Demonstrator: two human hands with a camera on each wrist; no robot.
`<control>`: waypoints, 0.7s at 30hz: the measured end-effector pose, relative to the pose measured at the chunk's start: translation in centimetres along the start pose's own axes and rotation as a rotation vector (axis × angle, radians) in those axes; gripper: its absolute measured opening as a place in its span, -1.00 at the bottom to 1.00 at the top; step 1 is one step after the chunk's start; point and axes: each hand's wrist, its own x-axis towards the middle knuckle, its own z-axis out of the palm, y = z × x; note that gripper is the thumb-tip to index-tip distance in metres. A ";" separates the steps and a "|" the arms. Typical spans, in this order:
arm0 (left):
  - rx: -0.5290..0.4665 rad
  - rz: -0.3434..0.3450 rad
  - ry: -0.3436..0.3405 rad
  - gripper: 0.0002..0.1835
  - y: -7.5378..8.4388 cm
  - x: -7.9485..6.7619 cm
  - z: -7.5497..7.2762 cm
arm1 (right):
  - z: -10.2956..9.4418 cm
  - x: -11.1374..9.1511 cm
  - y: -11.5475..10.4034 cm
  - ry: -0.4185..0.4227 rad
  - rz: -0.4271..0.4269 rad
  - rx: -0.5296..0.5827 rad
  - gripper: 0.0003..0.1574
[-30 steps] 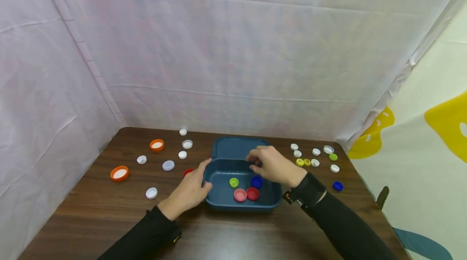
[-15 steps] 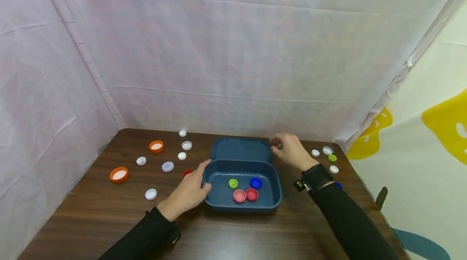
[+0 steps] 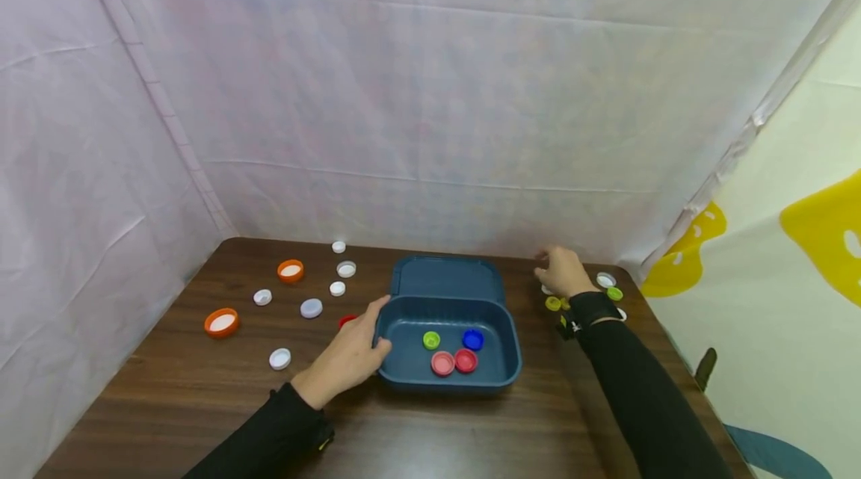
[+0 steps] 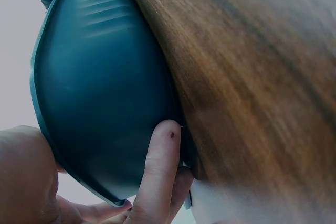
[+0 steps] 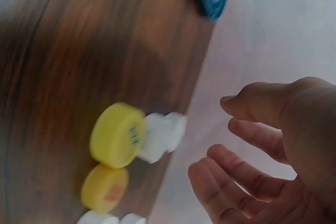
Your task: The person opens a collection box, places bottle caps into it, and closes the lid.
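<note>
The box (image 3: pixel 498 365) sits in the middle of the table (image 3: pixel 471 434), between two spreads of caps, so it appears handy for both sides. Its lid (image 3: pixel 447 277) is laid back beyond the far rim, leaving the top uncovered; whether the two are joined I cannot tell. On the bottom, the green cap (image 3: pixel 431 340) and blue cap (image 3: pixel 473 339) lie farther off, the pink cap (image 3: pixel 442 363) and red cap (image 3: pixel 466 360) side by side nearer.

The left hand (image 3: pixel 346 348) grips the box at its left side, thumb at the rim and fingers against the outer wall, probably to keep it from sliding. The right hand (image 5: pixel 262 156) hovers at the far right, fingers loosely bent and parted from the thumb, with nothing between them. That gap looks suited to small, low pieces.

Nearest that hand are two touching yellow caps (image 5: pixel 113 136), standing just beside some white caps (image 5: pixel 153 139); the arm hides part of this group. To the left of the box, orange caps (image 3: pixel 291 270) and pale caps (image 3: pixel 311 308) lie well apart, each with room for fingers around it.
</note>
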 end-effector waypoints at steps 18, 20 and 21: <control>0.052 0.019 0.013 -0.14 0.2 0.1 0.0 | 2.8 1.4 2.3 -0.018 0.003 -0.066 -0.59; 0.053 0.025 0.013 -0.14 0.1 0.1 0.0 | 2.8 1.5 2.1 -0.016 -0.001 -0.074 -0.64; 0.052 0.023 0.013 -0.14 0.1 0.1 0.0 | 2.8 1.5 2.1 -0.017 0.000 -0.079 -0.66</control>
